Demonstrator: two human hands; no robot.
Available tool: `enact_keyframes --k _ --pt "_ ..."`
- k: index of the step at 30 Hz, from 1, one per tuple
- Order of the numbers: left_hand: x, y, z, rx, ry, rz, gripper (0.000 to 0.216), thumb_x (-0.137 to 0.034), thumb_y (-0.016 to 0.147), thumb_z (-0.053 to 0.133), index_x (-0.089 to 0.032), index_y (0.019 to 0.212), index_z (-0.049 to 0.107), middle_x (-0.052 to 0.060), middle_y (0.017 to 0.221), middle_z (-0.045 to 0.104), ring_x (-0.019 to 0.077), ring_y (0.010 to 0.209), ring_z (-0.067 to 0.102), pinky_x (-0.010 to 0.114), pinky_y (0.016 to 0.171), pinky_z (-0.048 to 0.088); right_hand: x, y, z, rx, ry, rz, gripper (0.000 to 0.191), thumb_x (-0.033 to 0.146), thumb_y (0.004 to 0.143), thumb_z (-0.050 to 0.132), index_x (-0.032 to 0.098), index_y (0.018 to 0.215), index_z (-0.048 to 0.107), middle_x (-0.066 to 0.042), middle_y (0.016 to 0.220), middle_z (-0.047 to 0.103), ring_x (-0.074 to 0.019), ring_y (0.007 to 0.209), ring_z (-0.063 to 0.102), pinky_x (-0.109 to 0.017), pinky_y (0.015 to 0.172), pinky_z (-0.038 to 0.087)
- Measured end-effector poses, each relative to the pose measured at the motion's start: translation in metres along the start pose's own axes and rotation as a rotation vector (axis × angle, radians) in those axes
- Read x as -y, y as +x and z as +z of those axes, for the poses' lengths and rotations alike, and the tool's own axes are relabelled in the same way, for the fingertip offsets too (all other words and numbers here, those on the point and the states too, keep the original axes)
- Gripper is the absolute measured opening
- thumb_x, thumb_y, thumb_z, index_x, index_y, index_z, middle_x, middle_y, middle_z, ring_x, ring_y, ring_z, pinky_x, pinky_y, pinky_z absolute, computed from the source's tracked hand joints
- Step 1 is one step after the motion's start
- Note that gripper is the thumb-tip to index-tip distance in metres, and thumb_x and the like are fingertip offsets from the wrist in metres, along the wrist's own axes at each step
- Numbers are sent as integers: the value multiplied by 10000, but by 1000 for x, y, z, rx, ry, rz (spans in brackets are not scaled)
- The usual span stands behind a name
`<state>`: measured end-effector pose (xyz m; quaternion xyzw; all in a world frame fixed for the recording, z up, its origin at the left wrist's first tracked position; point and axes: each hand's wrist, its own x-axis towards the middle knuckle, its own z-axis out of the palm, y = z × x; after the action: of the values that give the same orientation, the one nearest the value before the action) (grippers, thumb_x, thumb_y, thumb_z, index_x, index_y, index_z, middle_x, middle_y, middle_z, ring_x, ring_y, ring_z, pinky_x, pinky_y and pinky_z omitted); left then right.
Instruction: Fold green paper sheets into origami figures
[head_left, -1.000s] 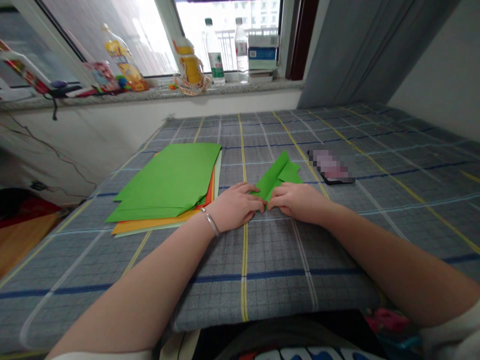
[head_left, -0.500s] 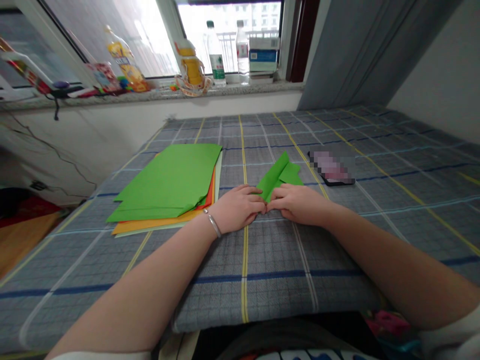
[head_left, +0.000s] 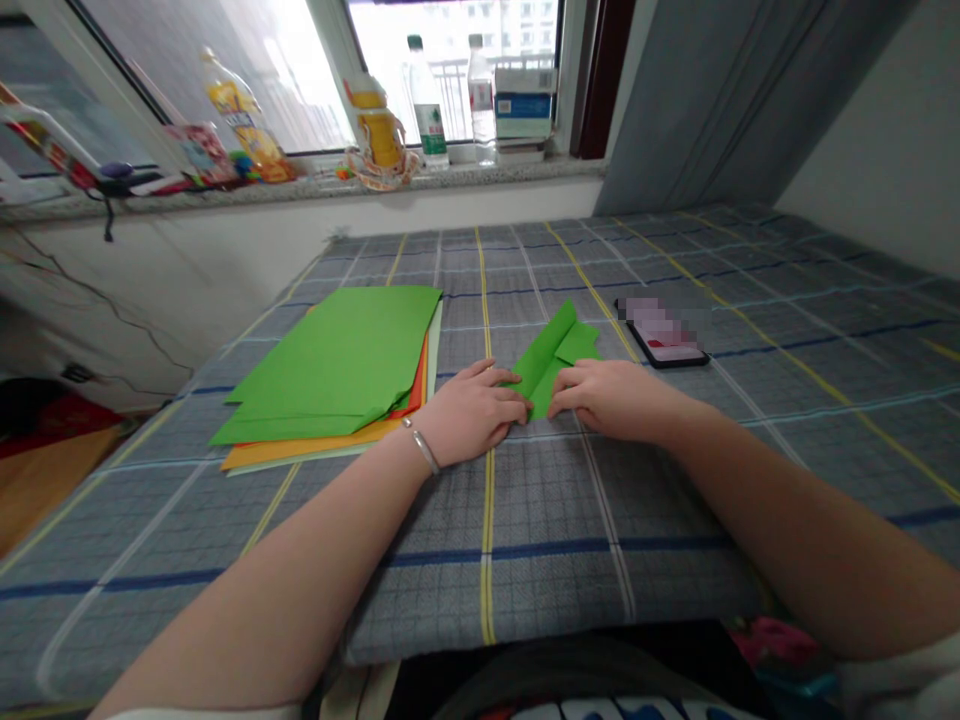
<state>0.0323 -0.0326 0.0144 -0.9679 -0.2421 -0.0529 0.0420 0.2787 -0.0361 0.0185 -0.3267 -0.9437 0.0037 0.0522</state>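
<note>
A folded sheet of green paper [head_left: 551, 360] lies on the plaid bedcover [head_left: 675, 520], its lower end between my hands. My left hand [head_left: 472, 412], wearing a silver bangle [head_left: 424, 446], has its fingertips on the sheet's left edge. My right hand [head_left: 615, 400] rests its fingers on the sheet's right side. Both hands press the paper against the cover, and they hide part of its lower end. Left of my left hand lies a stack of coloured paper [head_left: 330, 365], green on top, with red and orange beneath.
A phone [head_left: 664, 340] with a blurred screen lies beyond my right hand. Plastic bottles [head_left: 427, 100] and other items stand on the stone window sill [head_left: 315, 183] past the bed. A grey curtain [head_left: 712, 100] hangs at the back right.
My hands have drawn slightly apart, the right one moving rightward, and more of the green paper's lower end shows between them. The stack and phone stay in place.
</note>
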Motion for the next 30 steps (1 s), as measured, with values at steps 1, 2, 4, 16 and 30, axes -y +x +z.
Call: enact_keyframes --k 1,2,4,16,30 --pt "0 0 0 0 0 2 175 -184 892 528 -254 963 672 -32 1156 704 256 1241 521 544 1113 299 -1 -1 -1 4 -6 -2 348 99 848 525 330 1007 732 6 1037 703 -191 961 615 -308 805 442" --pt "1 0 0 1 1 5 165 -182 890 530 -249 942 671 -34 1159 703 256 1241 521 547 1113 300 -1 -1 -2 7 -9 -5 344 102 851 523 328 1002 735 6 1034 707 -191 960 618 -308 804 445" --pt "1 0 -1 0 1 9 151 -178 884 536 -243 910 670 -33 1159 703 253 1240 524 547 1112 301 -3 -3 -2 7 -7 -15 345 101 851 522 329 988 741 12 1048 713 -191 965 622 -309 806 451" --pt "-10 9 12 -192 26 -112 189 -224 906 499 -206 946 683 65 1029 718 211 1139 595 515 1142 287 -21 -7 -2 -231 112 246 261 195 872 493 238 971 730 -32 1030 723 -207 973 646 -339 854 494" --pt "-24 35 31 -283 109 -381 194 -278 890 552 -225 1045 656 72 1113 660 268 1120 529 448 967 411 -31 6 28 -161 132 428 302 312 871 547 204 1095 718 -132 1274 606 -288 1199 550 -443 1042 421"
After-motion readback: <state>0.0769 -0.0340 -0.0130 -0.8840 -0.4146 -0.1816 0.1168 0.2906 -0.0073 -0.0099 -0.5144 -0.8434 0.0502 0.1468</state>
